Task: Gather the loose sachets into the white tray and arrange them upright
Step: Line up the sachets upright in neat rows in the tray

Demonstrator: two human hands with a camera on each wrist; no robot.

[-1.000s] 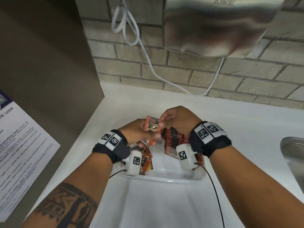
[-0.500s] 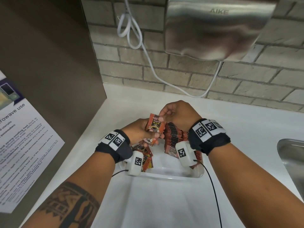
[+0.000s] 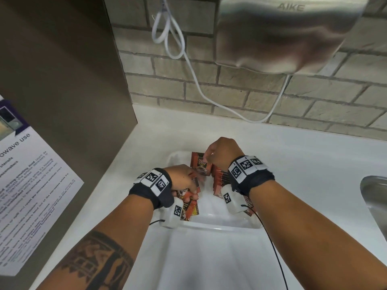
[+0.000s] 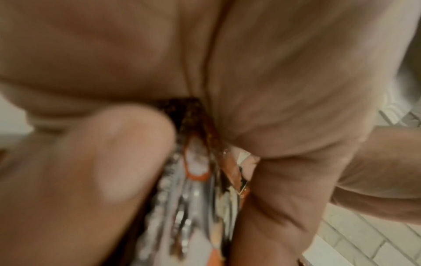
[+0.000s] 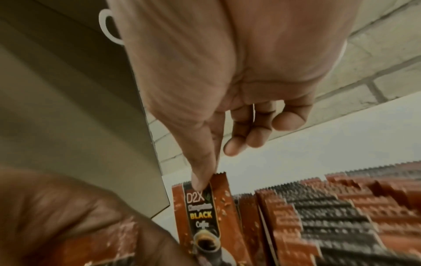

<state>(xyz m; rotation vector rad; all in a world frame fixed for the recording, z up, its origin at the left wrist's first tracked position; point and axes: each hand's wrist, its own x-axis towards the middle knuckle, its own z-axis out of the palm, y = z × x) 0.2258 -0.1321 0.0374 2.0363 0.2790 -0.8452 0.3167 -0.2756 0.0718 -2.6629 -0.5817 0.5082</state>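
A white tray (image 3: 219, 226) sits on the white counter. Along its right side stands a row of upright orange-and-black sachets (image 3: 221, 181), also filling the right wrist view (image 5: 330, 216). My right hand (image 3: 206, 156) pinches the top edge of one sachet (image 3: 199, 165) between thumb and forefinger (image 5: 200, 180); that sachet (image 5: 205, 212) stands upright at the left end of the row. My left hand (image 3: 188, 181) is low over the tray's left side and grips a small bunch of sachets (image 4: 200, 180). Loose sachets (image 3: 191, 210) lie flat below it.
A steel sink (image 3: 374, 197) lies at the right edge. A hand dryer (image 3: 282, 32) with a white cable (image 3: 188, 65) hangs on the brick wall behind. A brown panel (image 3: 62, 80) with a printed notice (image 3: 31, 185) closes the left side.
My right hand carried the sachet from beside my left hand down to the left end of the upright row. My left hand sank toward the loose sachets in the tray.
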